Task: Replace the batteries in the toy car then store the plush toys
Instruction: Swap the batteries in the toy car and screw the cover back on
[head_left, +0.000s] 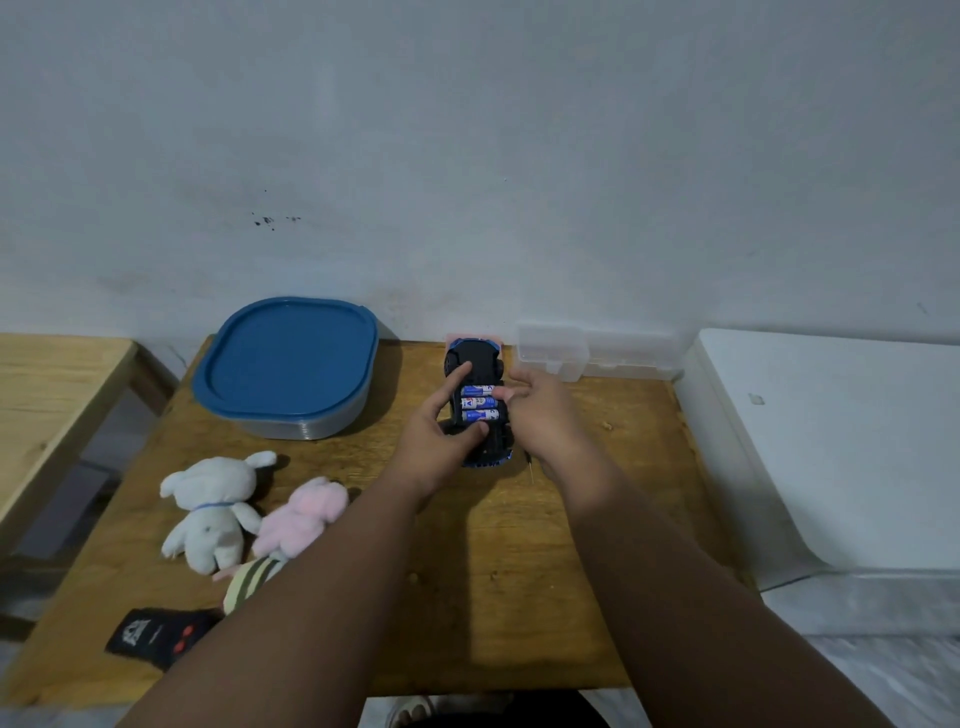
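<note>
Lying belly-up near the back edge of the wooden table (519, 597), the toy car (475, 400) exposes its open battery bay, so the three blue batteries (480, 402) sit side by side within reach. The left hand (441, 441) steadies the chassis, index finger laid along the underside and thumb pressing the nearest cell, holding nothing loose. The right hand (540, 410) pinches narrowly at the cells' right ends, probably seating or prising one; I cannot tell which. Three plush toys, white (213, 512), pink (306, 512) and striped (249, 582), wait at the left beside the lidded blue container (288, 364), likely their store.
</note>
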